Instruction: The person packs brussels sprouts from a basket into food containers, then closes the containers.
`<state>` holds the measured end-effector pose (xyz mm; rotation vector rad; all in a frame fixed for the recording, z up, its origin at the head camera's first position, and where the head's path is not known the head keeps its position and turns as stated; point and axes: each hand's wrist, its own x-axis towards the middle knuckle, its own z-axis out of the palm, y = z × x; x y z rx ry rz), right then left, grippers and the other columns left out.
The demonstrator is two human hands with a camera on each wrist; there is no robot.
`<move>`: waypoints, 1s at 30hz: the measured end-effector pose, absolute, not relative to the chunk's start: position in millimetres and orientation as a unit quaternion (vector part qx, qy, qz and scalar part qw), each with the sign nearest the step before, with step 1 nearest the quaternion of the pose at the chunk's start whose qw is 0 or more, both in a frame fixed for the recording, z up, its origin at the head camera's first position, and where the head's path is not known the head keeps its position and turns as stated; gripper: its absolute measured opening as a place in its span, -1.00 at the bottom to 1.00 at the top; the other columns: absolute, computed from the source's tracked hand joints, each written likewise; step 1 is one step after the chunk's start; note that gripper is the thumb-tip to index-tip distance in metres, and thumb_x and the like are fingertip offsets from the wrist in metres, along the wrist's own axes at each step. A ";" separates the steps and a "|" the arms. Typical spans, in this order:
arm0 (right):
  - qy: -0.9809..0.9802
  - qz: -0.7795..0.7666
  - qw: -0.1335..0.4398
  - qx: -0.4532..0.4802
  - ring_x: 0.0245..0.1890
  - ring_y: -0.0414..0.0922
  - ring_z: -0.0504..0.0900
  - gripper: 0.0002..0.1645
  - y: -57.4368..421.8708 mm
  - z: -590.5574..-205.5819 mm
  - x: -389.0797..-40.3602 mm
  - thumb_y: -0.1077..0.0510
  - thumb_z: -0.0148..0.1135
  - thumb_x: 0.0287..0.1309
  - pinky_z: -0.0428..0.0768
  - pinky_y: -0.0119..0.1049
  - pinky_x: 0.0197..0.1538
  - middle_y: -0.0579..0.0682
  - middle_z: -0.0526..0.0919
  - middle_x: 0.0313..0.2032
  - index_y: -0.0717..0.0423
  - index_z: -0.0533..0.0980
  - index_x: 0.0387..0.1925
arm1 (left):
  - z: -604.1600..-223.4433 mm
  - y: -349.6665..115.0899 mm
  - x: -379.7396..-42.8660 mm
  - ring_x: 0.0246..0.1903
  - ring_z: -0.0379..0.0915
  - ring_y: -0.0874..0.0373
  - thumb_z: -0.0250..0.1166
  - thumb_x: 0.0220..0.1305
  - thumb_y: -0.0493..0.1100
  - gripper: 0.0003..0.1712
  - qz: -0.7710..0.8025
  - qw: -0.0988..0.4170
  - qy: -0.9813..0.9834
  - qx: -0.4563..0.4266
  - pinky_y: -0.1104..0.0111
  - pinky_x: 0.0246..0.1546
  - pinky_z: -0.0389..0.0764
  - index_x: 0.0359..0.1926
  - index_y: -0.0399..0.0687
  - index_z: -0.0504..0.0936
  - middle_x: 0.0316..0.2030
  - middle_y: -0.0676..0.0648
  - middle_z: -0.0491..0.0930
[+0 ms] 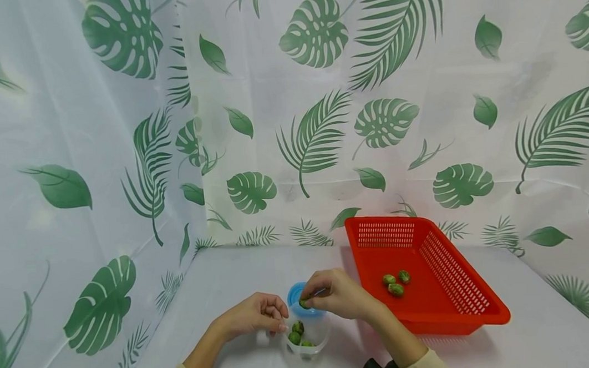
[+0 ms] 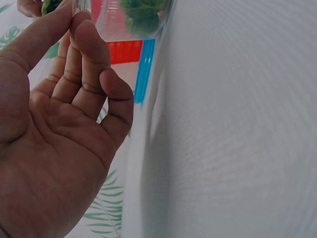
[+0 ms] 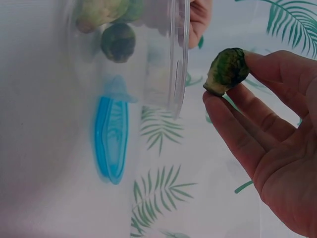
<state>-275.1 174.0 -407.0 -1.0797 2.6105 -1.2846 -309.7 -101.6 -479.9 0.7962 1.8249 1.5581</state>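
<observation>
A clear plastic container [image 1: 323, 338] stands on the table with several Brussels sprouts [image 1: 295, 336] inside. My left hand [image 1: 255, 315] pinches its rim between thumb and fingertips, as the left wrist view shows at the top. Above and beside the opening, my right hand [image 1: 337, 294] holds one Brussels sprout [image 3: 228, 70] between thumb and fingers. In the right wrist view this sprout is just outside the container's rim [image 3: 179, 59]. Behind the container lies a blue lid [image 1: 296, 293], partly covered by the right hand in the head view.
To the right stands a red plastic basket [image 1: 431, 322] with slotted sides; 3 sprouts [image 1: 396, 289] lie on its floor. A white cloth [image 1: 239, 265] covers the table. Leaf-printed curtains [image 1: 283, 151] hang at the back and left.
</observation>
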 end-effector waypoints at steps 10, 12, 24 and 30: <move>0.825 -0.416 0.053 -0.379 -0.23 -0.26 0.69 -0.90 174.9 -411.1 -275.1 0.24 0.43 0.26 0.74 -0.27 -0.05 -0.04 0.79 -0.24 0.06 0.79 -0.22 | -481.7 -101.4 -311.1 -0.43 0.58 0.26 0.45 0.30 -0.27 -0.57 0.585 0.302 0.687 0.307 0.38 -0.30 0.58 0.04 -0.50 0.53 -0.39 0.07 0.73; 0.823 -0.415 0.061 -0.383 -0.23 -0.27 0.69 -0.91 175.2 -412.3 -275.8 0.24 0.43 0.25 0.74 -0.27 -0.07 -0.04 0.79 -0.25 0.06 0.79 -0.22 | -481.4 -101.5 -311.1 -0.43 0.58 0.26 0.45 0.30 -0.27 -0.59 0.586 0.301 0.687 0.308 0.38 -0.31 0.58 0.03 -0.48 0.54 -0.39 0.07 0.72; 0.819 -0.405 0.111 -0.392 -0.28 -0.28 0.76 -0.92 171.5 -420.0 -275.2 0.30 0.44 0.21 0.72 -0.39 -0.11 0.00 0.81 -0.28 0.15 0.78 -0.25 | -482.2 -102.0 -309.9 -0.43 0.58 0.26 0.46 0.29 -0.26 -0.57 0.587 0.304 0.685 0.308 0.39 -0.32 0.56 0.03 -0.49 0.54 -0.41 0.09 0.71; 0.827 -0.385 0.119 -0.392 -0.29 -0.33 0.74 -0.93 168.0 -423.0 -273.7 0.30 0.47 0.18 0.70 -0.43 -0.13 -0.04 0.82 -0.30 0.16 0.78 -0.27 | -481.7 -101.8 -309.6 -0.43 0.57 0.25 0.46 0.28 -0.26 -0.56 0.586 0.299 0.687 0.308 0.39 -0.32 0.56 0.03 -0.50 0.53 -0.41 0.08 0.71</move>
